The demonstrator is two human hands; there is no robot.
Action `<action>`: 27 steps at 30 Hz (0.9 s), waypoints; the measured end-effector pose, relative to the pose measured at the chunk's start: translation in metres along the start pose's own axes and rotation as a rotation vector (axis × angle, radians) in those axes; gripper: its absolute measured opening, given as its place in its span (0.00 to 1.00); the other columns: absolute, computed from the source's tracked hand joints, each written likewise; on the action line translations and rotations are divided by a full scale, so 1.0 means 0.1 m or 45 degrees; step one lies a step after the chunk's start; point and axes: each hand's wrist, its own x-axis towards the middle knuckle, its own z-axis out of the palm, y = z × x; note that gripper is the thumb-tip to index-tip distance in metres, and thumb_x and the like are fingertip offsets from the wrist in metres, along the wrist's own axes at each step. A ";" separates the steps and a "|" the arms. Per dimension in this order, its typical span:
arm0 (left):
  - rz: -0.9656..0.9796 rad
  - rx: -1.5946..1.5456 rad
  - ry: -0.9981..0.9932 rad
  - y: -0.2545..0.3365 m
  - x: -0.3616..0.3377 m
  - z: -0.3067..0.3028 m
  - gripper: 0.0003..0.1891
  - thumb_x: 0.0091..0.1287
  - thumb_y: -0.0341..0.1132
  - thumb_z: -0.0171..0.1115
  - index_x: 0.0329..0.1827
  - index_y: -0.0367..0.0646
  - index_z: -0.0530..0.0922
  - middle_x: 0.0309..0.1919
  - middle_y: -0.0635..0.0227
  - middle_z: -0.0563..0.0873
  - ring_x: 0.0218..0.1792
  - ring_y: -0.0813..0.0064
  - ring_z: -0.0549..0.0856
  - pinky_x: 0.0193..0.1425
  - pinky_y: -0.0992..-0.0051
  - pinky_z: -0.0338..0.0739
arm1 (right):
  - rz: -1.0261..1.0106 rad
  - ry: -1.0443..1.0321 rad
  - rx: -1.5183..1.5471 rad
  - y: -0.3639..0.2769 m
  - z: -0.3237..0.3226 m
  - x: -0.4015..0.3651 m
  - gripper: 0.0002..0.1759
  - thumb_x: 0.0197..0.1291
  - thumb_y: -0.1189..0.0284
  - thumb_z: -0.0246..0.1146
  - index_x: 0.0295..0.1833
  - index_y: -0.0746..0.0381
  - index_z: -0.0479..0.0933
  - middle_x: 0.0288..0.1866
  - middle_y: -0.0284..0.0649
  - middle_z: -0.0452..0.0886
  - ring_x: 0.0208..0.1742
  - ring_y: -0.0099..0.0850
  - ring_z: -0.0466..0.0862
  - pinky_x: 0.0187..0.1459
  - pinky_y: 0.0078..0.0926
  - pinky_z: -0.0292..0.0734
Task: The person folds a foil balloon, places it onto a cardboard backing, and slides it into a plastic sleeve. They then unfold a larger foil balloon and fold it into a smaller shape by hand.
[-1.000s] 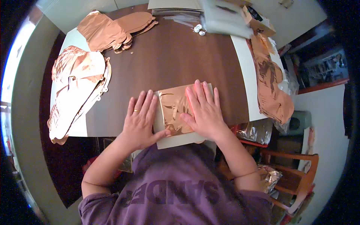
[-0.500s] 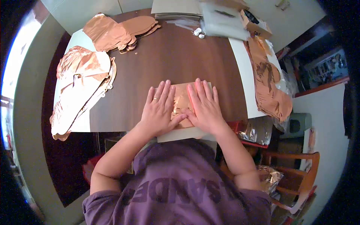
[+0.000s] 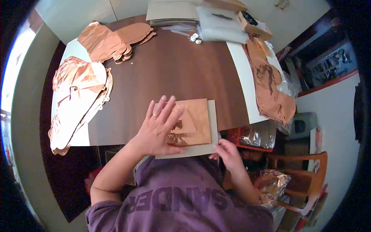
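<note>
A folded copper-coloured foil piece (image 3: pixel 201 121), which looks like a flat foil balloon, lies on a grey cardboard sheet (image 3: pixel 213 127) at the table's front edge. My left hand (image 3: pixel 156 125), a ring on one finger, is over the foil's left side with fingers spread and thumb stretched out. It hides part of the foil; whether it touches cannot be told. At the cardboard's front right corner is my right hand (image 3: pixel 230 154), its fingers curled. What lies between those fingers is too small to make out.
Flat copper foil balloons lie in stacks at the table's back left (image 3: pixel 102 42), left (image 3: pixel 77 100) and right (image 3: pixel 268 81). Cardboard sheets (image 3: pixel 172 13), clear plastic bags (image 3: pixel 222 29) and small white items (image 3: pixel 196 38) sit at the back. A wooden chair (image 3: pixel 319 170) stands at right.
Both hands lay flat on the foil before. My right hand has moved right and down to the cardboard's corner, uncovering the foil's right side. My left hand's fingers have spread and lifted somewhat.
</note>
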 end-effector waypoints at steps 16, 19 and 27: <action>0.098 -0.046 -0.125 -0.15 -0.04 0.01 0.56 0.39 0.53 0.75 0.77 0.51 0.62 0.78 0.42 0.56 0.78 0.37 0.53 0.81 0.44 0.48 | -0.276 0.615 -0.191 -1.04 -1.55 -0.20 0.15 0.67 0.72 0.58 0.57 0.63 0.77 0.42 0.37 0.87 0.32 0.25 0.85 0.30 0.22 0.81; 0.111 -0.044 -0.117 -0.14 -0.05 0.03 0.54 0.42 0.53 0.72 0.77 0.51 0.62 0.79 0.42 0.55 0.79 0.37 0.52 0.81 0.44 0.47 | -0.322 0.599 -0.300 -0.91 -1.68 0.47 0.14 0.68 0.71 0.59 0.57 0.62 0.77 0.42 0.38 0.86 0.33 0.26 0.85 0.31 0.23 0.80; 0.156 -0.109 -0.007 -0.19 -0.10 0.06 0.47 0.52 0.58 0.59 0.76 0.45 0.64 0.77 0.43 0.60 0.78 0.37 0.56 0.80 0.44 0.48 | -0.088 -0.365 -1.311 -1.17 -0.23 1.01 0.16 0.62 0.64 0.66 0.32 0.68 0.75 0.23 0.42 0.81 0.25 0.28 0.85 0.25 0.32 0.77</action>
